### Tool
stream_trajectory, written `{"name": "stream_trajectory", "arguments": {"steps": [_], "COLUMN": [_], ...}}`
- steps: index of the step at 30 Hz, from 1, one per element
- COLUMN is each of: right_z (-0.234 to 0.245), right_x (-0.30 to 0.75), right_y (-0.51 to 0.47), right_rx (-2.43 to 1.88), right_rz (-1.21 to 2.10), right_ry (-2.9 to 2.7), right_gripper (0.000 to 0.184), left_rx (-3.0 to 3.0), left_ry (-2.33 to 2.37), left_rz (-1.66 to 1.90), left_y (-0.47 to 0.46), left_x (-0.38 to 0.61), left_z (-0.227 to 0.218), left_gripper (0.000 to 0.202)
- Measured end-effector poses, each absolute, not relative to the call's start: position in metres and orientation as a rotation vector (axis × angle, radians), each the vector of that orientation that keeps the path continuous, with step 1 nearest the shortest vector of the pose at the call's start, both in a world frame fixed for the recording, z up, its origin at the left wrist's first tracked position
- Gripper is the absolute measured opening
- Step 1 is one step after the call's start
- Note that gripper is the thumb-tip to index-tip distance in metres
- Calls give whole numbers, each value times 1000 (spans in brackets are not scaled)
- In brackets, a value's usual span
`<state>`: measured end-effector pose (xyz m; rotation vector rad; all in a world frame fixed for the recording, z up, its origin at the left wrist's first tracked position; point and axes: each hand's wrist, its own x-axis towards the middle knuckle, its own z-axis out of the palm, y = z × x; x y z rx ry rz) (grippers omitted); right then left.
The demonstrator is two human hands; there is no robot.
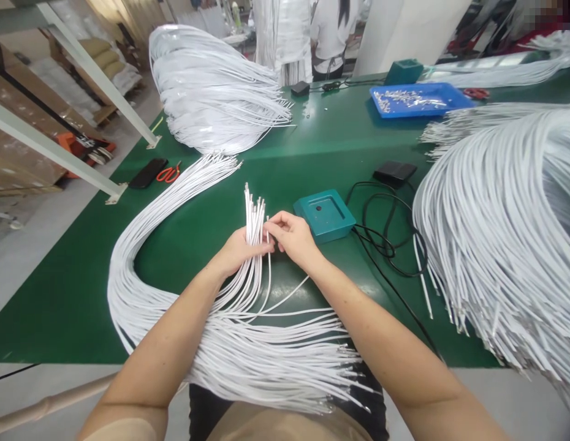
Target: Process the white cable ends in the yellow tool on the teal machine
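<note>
My left hand (239,250) is closed around an upright bunch of white cables (254,223), their metal-tipped ends sticking up above the fingers. Just to its right, my right hand (292,237) pinches a single white cable (268,260) between thumb and fingers, beside the bunch. Both hands are close together over the green table. A long bundle of white cables (122,269) curves from the back left toward me, and its loose ends (312,361) fan out beneath my forearms at the table's front edge.
A teal box (331,229) with black cords (381,245) stands right of my hands. Large cable heaps lie at back left (211,86) and right (496,226). Farther off are a blue tray (418,110) of small parts, orange-handled scissors (169,173) and a person (333,33).
</note>
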<state>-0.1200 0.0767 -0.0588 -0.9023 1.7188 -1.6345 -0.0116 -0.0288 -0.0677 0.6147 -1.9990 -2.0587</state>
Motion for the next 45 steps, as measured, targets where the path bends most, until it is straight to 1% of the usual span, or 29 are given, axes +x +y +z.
{"name": "stream_trajectory", "arguments": {"steps": [2,4,9,11,15,20,23,25,28,30,34,39,42,45], "right_z": [-61,-62,-68,-69,-66,-61,-62,-62,-60,-58,-57,-62,-61,-58], "right_x": [-120,-119,-117,-116,-115,-113,-114,-115,-118,-119,-121,-123,-122,-119], "right_y": [75,74,73,73,73,72,72,72,74,75,77,79,78,78], "right_rx": [-876,-852,-747,-748,-741,-535,-455,-443,-457,-463,-452,-444,-452,-496], "right_rz": [-1650,-1656,-1704,-1707,-1720,-1785,-1759,-1715,-1666,-1634,-1569,-1592,-1602,-1642], "right_ry": [1638,1607,1649,1676,1641,1317,1203,1198,1234,1273,1243,1021,1049,1155], "right_gripper": [15,15,20,19,17,13,14,17,31,36,31,29,21,22], "left_rx": [645,686,764,772,758,691,658,628,565,518,444,437,480,488], "left_ry": [-1842,-1759,-1960,-2014,-1974,-1922,-1941,-1983,-2056,-2090,-2111,-2045,-2025,-2005], "left_rz": [-2129,-2122,-1835,-1772,-1849,-1881,-1860,-1840,-1802,-1780,-1761,-1880,-1877,-1887], "left_y": [-28,-28,-29,-28,-27,-25,-25,-26,-27,-27,-25,-27,-30,-32], "left_x": [-13,-13,-11,-11,-11,-11,-9,-8,-7,-7,-6,-4,-3,-3], "left_z": [-67,-66,-68,-68,-66,-63,-64,-66,-70,-72,-70,-67,-67,-67], "left_gripper": [30,32,31,31,30,31,32,33,31,29,26,28,30,36]}}
